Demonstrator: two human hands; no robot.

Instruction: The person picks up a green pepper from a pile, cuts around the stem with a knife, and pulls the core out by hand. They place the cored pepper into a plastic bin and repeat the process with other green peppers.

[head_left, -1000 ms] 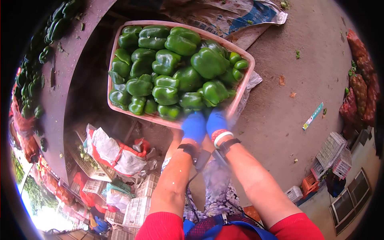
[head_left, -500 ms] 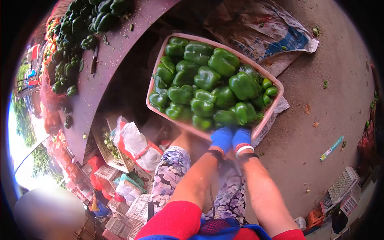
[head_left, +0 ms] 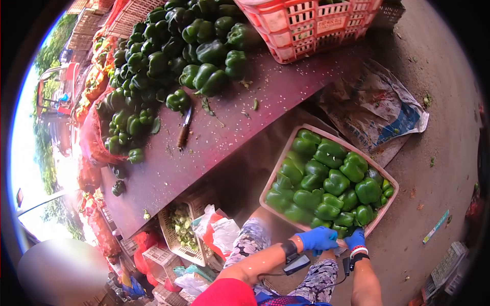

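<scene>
Both my hands, in blue gloves, sit at the near rim of the pink crate [head_left: 282,166] of green peppers [head_left: 326,183]: my left hand [head_left: 317,238] is curled shut over the edge with the fingers wrapped down onto the rim, and my right hand [head_left: 356,239] is just beside it, fingers closed on the same edge (thumb side hidden, so I can't tell how deep that grip goes). Two hands close together on one short side looks like a grip for dragging or tipping, not a level lift, I'd judge. The crate lies right ahead of my hands, tilted in view, packed full, peppers heaped above the rim so none have room to roll. Beyond the far corner of the crate a printed sack [head_left: 388,117] lies flat on the ground. Up and to the left of my hands is the dark red table [head_left: 229,137] with a loose pile of peppers [head_left: 163,61] along its far side, a knife [head_left: 184,130] lying alone on the bare part nearer me, handle toward me, and a red plastic basket [head_left: 311,25] at the far end. Below the table edge, left of my left forearm, a pale basket of trimmings [head_left: 181,229] stands beside crumpled bags [head_left: 219,232]. Each wrist has a black strap; a small device [head_left: 296,264] hangs off the left one.
</scene>
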